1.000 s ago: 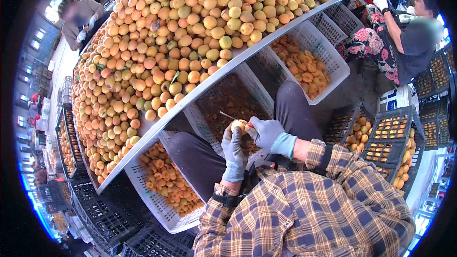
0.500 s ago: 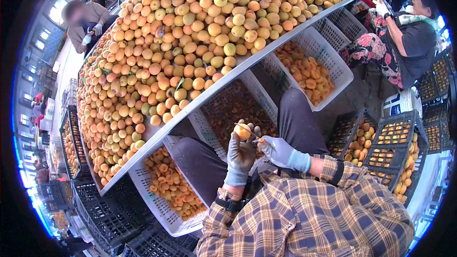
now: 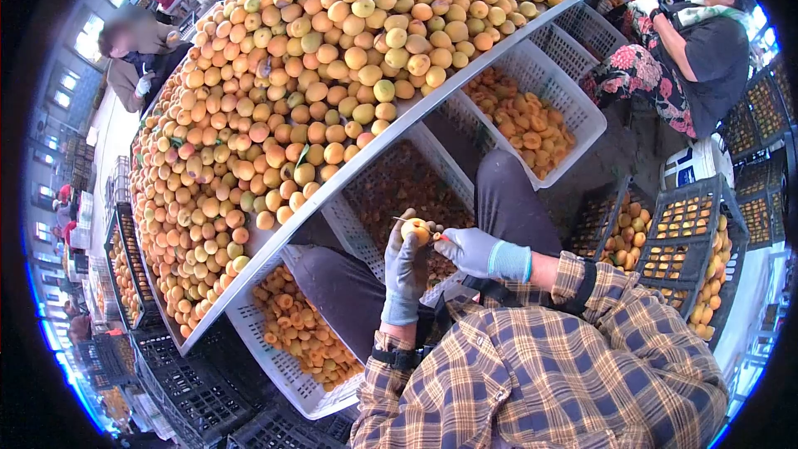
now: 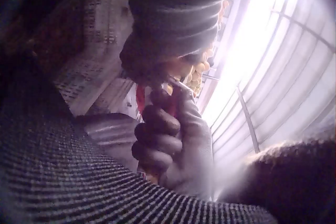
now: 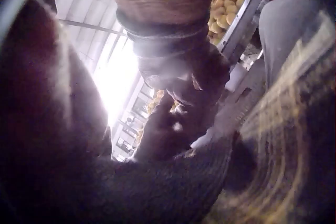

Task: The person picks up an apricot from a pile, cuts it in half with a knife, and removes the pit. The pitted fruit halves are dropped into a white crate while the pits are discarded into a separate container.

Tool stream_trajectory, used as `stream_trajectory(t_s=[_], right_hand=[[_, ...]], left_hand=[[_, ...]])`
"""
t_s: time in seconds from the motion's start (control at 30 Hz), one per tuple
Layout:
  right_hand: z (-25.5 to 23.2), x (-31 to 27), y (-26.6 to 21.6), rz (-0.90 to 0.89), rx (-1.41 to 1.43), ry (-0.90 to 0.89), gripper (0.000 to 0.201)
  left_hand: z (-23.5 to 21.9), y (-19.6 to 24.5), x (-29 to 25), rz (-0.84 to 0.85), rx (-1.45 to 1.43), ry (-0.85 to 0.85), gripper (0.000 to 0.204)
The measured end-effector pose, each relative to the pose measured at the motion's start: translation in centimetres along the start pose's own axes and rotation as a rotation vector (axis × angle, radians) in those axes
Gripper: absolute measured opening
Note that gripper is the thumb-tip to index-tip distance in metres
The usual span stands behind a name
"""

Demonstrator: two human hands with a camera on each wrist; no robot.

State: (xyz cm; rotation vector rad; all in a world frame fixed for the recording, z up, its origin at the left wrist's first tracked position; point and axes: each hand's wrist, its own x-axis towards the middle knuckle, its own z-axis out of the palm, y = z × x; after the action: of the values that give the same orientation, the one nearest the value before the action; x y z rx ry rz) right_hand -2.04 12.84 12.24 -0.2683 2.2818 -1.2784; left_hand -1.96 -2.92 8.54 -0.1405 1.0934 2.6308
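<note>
My gloved left hand holds an apricot between thumb and fingers, above the crate between my knees. In my gloved right hand I grip a small knife by its red handle, right at the apricot's near side. A thin tip shows past the fruit's far side. The left wrist view has the right hand's fingers curled round the handle, with the pale blade pointing to the left hand. In the right wrist view, both hands are dark and the apricot is mostly hidden.
A large heap of apricots covers the metal-edged table ahead. White crates of split apricots stand left and right; one with brown scraps lies between my knees. Black crates stand right. Other people sit nearby.
The right hand has brought the knife against the apricot again after drawing back half a second ago. The left fingers, more spread then, now close around the fruit. The head view has shifted slightly.
</note>
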Motion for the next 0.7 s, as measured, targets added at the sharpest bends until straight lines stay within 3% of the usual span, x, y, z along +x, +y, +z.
stream_trajectory(t_s=[0.03,0.07,0.13,0.17,0.27,0.4,0.43,0.47,0.53,0.7], right_hand=[[1.2,-0.1,1.2,-0.065,0.004,0.084,0.042],[1.5,-0.4,1.0,0.001,0.072,0.039,0.041],[4.0,-0.5,2.3,0.011,0.114,0.129,0.040],[4.6,-0.2,2.5,0.073,0.135,0.127,0.042],[4.7,1.2,3.4,0.017,0.134,0.200,0.041],[2.8,1.8,2.4,0.014,0.033,0.062,0.040],[3.0,1.2,2.0,-0.011,0.074,0.093,0.041],[3.4,0.8,1.8,-0.010,0.070,0.080,0.041],[3.9,0.3,1.7,0.136,0.017,0.050,0.040],[4.3,2.0,2.8,0.088,-0.039,0.149,0.039]], left_hand=[[-0.6,-0.7,0.2,-0.009,-0.046,0.046,0.051],[-0.7,-1.0,0.3,0.002,-0.049,0.046,0.051],[-0.9,-1.8,0.2,-0.136,-0.495,0.090,0.052],[-0.5,-2.1,0.3,-0.169,-0.479,0.054,0.053],[-1.3,-3.1,0.4,-0.218,-0.449,0.118,0.052],[-5.4,-3.1,1.7,-0.253,-0.382,0.130,0.046],[-3.8,-2.8,1.4,-0.163,-0.487,0.171,0.045],[-3.6,-2.3,1.2,-0.188,-0.561,0.201,0.048],[-3.2,-2.5,0.9,-0.150,-0.486,0.203,0.050],[-2.1,-3.1,0.8,-0.218,-0.466,0.201,0.049]])
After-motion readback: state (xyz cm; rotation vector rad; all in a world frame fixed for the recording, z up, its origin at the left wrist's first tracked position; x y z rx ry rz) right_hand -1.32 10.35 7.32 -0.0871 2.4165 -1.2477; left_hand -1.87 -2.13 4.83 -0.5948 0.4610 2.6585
